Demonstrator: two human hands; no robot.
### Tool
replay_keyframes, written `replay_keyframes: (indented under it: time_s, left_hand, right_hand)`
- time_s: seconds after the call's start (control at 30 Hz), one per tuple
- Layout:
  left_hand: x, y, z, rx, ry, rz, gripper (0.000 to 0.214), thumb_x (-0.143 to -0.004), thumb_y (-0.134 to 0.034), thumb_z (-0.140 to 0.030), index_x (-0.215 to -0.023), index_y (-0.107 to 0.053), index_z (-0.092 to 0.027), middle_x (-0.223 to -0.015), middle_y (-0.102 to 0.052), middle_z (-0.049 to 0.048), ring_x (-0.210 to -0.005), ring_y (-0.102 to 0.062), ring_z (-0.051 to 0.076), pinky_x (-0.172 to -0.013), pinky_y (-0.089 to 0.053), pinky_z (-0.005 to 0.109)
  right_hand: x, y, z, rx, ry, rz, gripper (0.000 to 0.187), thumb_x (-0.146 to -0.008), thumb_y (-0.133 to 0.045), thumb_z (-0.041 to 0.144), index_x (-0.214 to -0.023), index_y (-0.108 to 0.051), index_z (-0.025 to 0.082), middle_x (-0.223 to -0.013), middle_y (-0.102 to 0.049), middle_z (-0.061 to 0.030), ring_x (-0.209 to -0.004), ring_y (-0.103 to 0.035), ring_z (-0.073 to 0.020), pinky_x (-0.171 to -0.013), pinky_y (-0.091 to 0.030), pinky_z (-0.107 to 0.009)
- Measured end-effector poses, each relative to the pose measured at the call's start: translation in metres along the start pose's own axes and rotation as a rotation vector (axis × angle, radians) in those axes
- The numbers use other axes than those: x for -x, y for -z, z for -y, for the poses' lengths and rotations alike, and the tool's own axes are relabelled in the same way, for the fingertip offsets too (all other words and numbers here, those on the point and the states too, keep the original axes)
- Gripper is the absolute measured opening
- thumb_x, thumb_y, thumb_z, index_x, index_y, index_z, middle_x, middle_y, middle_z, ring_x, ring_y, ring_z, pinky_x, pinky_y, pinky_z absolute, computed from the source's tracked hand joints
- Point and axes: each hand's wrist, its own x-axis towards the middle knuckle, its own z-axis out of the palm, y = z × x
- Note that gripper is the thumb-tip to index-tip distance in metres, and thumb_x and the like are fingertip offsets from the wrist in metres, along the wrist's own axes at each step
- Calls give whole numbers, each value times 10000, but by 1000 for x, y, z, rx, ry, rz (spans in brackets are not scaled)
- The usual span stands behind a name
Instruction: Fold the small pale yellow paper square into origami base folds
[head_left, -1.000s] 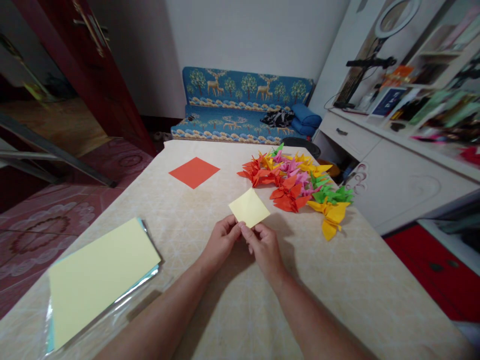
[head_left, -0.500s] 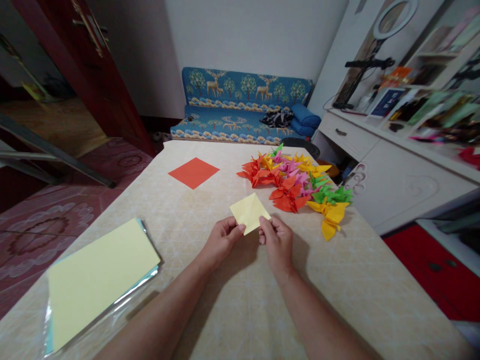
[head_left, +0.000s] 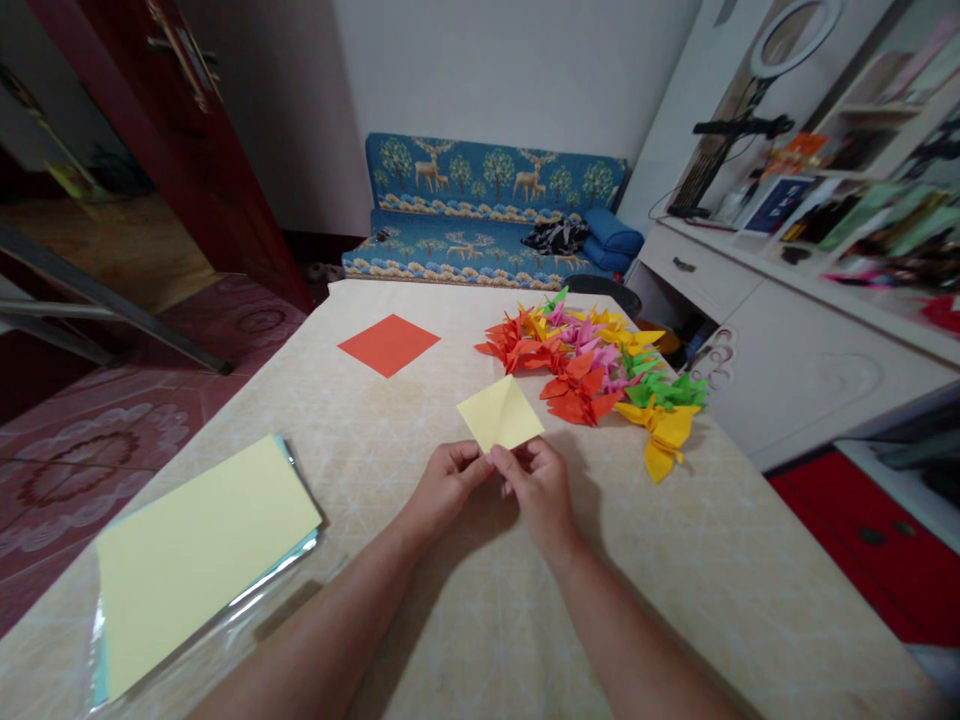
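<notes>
A small pale yellow paper square is held just above the table, showing a diagonal crease. My left hand and my right hand both pinch its near corner, fingertips close together. Just beyond and to the right lies a heap of folded paper cranes in orange, yellow, pink and green.
A flat orange paper square lies farther back on the left. A stack of pale yellow sheets in a clear sleeve sits at the near left. A white cabinet stands to the right, a blue patterned sofa behind the table.
My right hand slid from the square's right corner back to its near corner beside the left hand, and the paper now shows a raised diagonal crease.
</notes>
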Motion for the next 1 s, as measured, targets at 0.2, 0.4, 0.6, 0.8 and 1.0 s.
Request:
replay_keyframes:
  time_s: [0.2, 0.4, 0.6, 0.8, 1.0]
  left_hand:
    - [1, 0, -1, 50, 68, 80, 268, -768, -605, -341, -613, -653, -127, -607, -621, 58, -522, -460, 111, -529, -296, 239]
    - [2, 4, 1, -36, 119, 1, 257, -727, -631, -346, -591, -664, -131, -498, -502, 10, -469, -377, 92, -486, -229, 236]
    - [-1, 4, 2, -71, 26, -81, 270, -759, -620, -367, -653, -688, -129, -515, -475, 2, -489, -363, 88, -481, -220, 228]
    - [-1, 0, 1, -95, 13, 2, 284, -744, -645, -363, -607, -655, -114, -520, -525, -2, -484, -398, 81, -489, -265, 216]
    - [-2, -3, -2, -3, -2, -104, 213, -673, -723, -305, -753, -707, -108, -679, -665, 53, -540, -495, 105, -516, -329, 217]
  right_hand:
    - [-1, 3, -5, -41, -11, 41, 297, -755, -635, 354, -559, -526, 159, -456, -493, 39, -418, -420, -75, -418, -308, -192]
    - [-18, 22, -11, -265, 33, -234, 315, -781, -620, 394, -605, -471, 179, -513, -436, 75, -390, -350, -49, -389, -295, -181]
    - [-13, 19, -9, -272, -8, -105, 289, -811, -575, 437, -699, -493, 184, -527, -441, 75, -405, -365, -55, -398, -284, -177]
    - [-5, 10, -11, -69, -26, 51, 277, -762, -632, 366, -619, -508, 163, -528, -493, 48, -489, -435, -79, -480, -339, -195]
    - [-7, 13, -11, -57, -74, 109, 252, -758, -628, 362, -641, -521, 167, -485, -447, 64, -446, -382, -72, -436, -282, -193]
